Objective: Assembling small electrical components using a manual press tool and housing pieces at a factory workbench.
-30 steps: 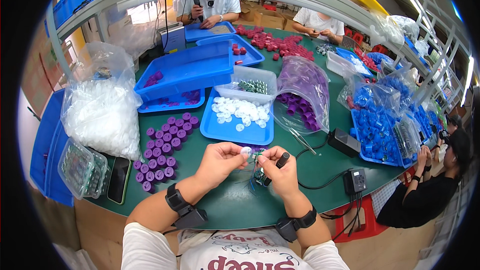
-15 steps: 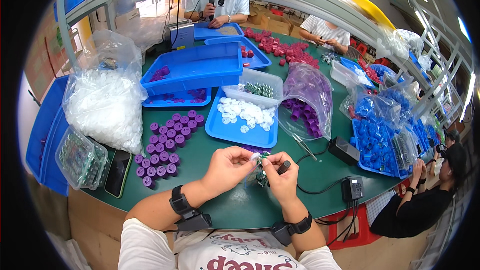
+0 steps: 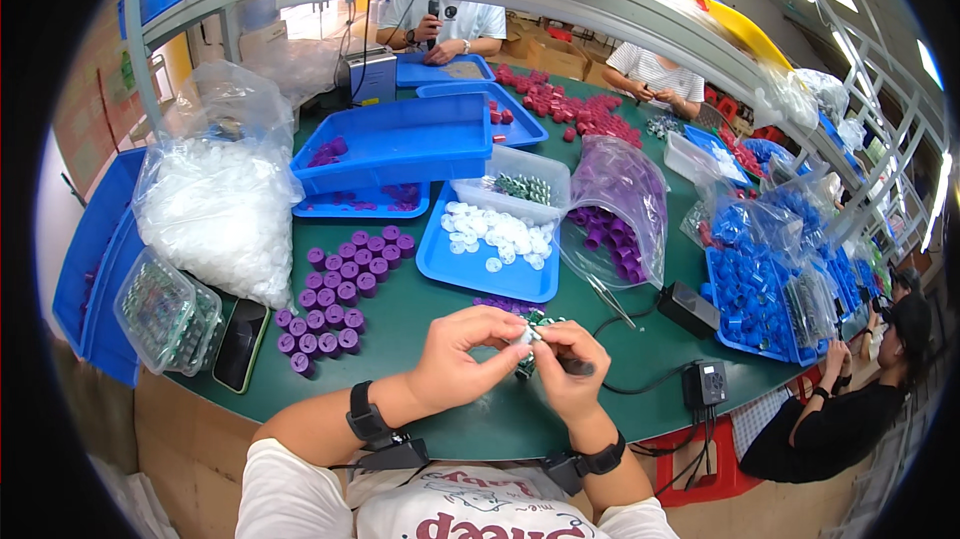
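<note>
My left hand (image 3: 468,347) pinches a small white plastic piece (image 3: 526,336) between thumb and fingertips. Meeting it from the other side is my right hand (image 3: 570,369), whose thumb and finger press at the same piece. A dark-handled tool (image 3: 578,367) is tucked in my right hand; its working end is hidden. Small green circuit boards (image 3: 524,367) lie just beneath and behind my fingers, partly covered. Beyond the hands, a blue tray (image 3: 430,264) holds loose white round plastic parts (image 3: 490,231) and a clear tub (image 3: 562,179) of green boards.
Purple caps (image 3: 346,293) stand in rows at left, near a phone (image 3: 241,347) and a bag of white parts (image 3: 210,199). Tweezers (image 3: 610,301), a purple bag (image 3: 625,179), a black adapter (image 3: 689,311) and cables lie right. Other people sit across and at right.
Both hands have shifted slightly lower and closer together over the white piece. The dark handle in my right hand has turned and shows less. The whole view has shifted a little.
</note>
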`<state>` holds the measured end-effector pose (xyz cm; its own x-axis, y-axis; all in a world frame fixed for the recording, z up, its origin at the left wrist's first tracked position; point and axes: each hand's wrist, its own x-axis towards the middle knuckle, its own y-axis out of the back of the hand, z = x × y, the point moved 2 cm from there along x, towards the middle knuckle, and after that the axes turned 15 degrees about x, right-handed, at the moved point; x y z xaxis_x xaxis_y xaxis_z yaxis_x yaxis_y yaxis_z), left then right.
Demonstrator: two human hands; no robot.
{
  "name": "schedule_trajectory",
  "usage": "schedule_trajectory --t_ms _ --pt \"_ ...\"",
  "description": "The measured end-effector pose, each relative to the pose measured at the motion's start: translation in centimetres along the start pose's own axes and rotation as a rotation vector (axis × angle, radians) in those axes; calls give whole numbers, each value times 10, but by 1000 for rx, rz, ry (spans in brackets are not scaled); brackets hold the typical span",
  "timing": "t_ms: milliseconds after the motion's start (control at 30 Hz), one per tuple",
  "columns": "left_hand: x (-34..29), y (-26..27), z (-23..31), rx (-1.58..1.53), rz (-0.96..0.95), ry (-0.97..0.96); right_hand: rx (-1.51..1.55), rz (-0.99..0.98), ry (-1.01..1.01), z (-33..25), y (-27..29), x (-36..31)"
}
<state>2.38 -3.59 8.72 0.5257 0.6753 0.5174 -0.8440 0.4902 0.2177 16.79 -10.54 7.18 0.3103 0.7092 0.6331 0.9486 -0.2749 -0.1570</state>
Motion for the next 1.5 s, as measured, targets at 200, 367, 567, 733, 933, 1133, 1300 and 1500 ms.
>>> schedule_trajectory --t_ms 200,367,567,733,933,1133,1300,1500 --pt "0 3 13 257 41 -231 940 21 -751 4 10 -5" --pt "-12 9 6 248 46 -156 997 -19 -872 10 2 -12" --pt "-17 24 0 390 -48 -351 1079 -30 -1003 16 -8 -14" --pt "-4 64 12 592 -122 -261 1132 -33 -890 24 0 -21" --pt "9 132 -44 1520 -90 81 1097 -30 -796 21 1 -19" --pt "10 132 -69 1556 -123 125 1025 -19 -789 19 1 -19" --pt "2 130 -67 1336 -184 68 969 6 -771 19 7 -18" --pt "3 124 -54 1466 -183 157 995 -2 -773 19 6 -17"
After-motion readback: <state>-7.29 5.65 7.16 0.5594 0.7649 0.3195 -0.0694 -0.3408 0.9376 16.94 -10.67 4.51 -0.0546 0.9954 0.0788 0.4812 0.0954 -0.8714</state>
